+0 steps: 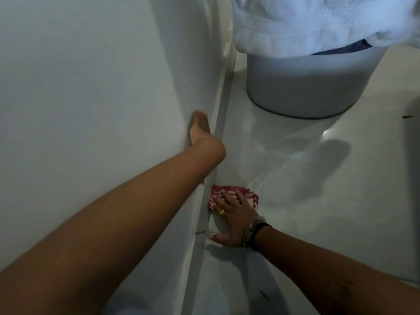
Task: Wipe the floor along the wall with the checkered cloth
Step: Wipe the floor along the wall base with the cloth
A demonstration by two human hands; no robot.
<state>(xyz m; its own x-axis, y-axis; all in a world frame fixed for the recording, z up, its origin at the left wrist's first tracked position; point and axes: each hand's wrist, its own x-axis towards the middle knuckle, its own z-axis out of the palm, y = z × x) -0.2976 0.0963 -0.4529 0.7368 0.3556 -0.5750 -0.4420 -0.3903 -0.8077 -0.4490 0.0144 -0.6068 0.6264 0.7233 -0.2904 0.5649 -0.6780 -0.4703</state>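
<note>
A red and white checkered cloth [231,196] lies crumpled on the pale glossy floor [306,201], right against the grey skirting at the foot of the wall [91,87]. My right hand [234,219] presses flat on the cloth with fingers spread, thumb resting on the floor near the skirting; it wears a ring, and bangles circle the wrist. My left hand [200,128] is flat against the white wall higher up, palm on the surface, holding nothing.
A round grey bin [306,87] stands on the floor further along the wall, draped with white fluffy fabric [318,23] over a dark item. A small dark speck [407,117] lies on the floor at right.
</note>
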